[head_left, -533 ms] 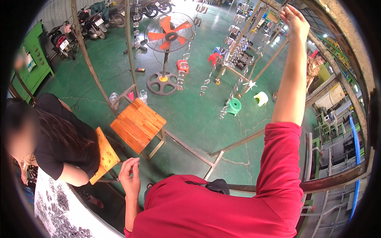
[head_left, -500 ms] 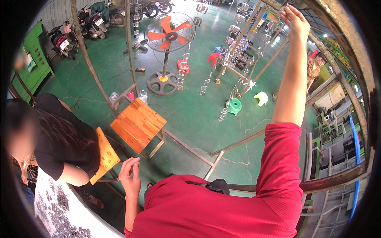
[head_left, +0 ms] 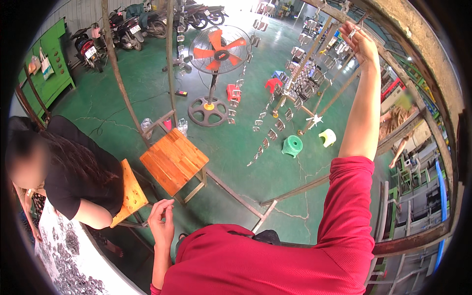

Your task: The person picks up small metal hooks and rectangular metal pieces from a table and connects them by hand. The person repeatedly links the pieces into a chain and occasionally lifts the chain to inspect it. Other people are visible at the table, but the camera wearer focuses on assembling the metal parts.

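Looks like the string of buckle-shaped metal loops [head_left: 266,142] has swung left of the green stool [head_left: 292,146] and the right hand [head_left: 361,45] has dropped a bit since the last frame. Left to right: bare left hand [head_left: 162,221], fingers curled, can't tell if anything's pinched, near a smooth wood-plank tabletop [head_left: 174,161]; caged fan [head_left: 220,49], hub badge too small to read; right fingers at a shiny wire hook [head_left: 352,33] below the rough bar [head_left: 332,12], grip unclear.

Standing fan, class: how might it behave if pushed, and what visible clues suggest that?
Pushed near its caged head, the standing fan might tip, being tall and slim-poled. Pushed low, it would likelier slide, its round base resting flat and wide on the floor.
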A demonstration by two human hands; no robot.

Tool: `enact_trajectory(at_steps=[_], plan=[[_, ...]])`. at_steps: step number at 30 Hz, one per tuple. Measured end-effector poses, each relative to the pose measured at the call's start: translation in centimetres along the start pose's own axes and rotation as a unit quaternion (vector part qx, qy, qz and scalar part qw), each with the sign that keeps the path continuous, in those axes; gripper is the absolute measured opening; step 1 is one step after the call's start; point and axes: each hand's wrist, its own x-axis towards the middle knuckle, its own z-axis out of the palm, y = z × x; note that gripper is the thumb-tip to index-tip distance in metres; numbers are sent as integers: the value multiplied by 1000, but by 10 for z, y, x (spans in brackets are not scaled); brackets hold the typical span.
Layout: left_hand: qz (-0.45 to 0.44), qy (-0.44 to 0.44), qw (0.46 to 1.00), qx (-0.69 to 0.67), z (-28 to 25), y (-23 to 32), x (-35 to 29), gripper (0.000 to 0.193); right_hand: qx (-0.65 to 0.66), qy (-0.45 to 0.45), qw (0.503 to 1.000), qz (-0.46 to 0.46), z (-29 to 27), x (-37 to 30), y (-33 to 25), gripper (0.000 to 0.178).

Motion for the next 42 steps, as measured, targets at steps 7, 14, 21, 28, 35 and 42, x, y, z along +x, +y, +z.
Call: enact_trajectory(at_steps=[7,14,21,28,35,42], plan=[[-1,33,999,7,16,5,-3,16,-161,-102,982,2,17,23,0,30],[-14,43,999,14,35,11,-7,16,-169,-146,975,-2,14,34,7,33],[13,36,999,1,53,15,-5,14,-60,-88,994,-22,12,18,4,32],[11,45,999,11,56,17,-5,15,-151,166,964,-145,6,-35,6,29],[53,36,998,5,66,13,-1,15,-100,116,973,-174,12,-28,-8,26],[50,26,998,8,66,17,-1,14,-62,115,984,-124,21,-39,-20,22]])
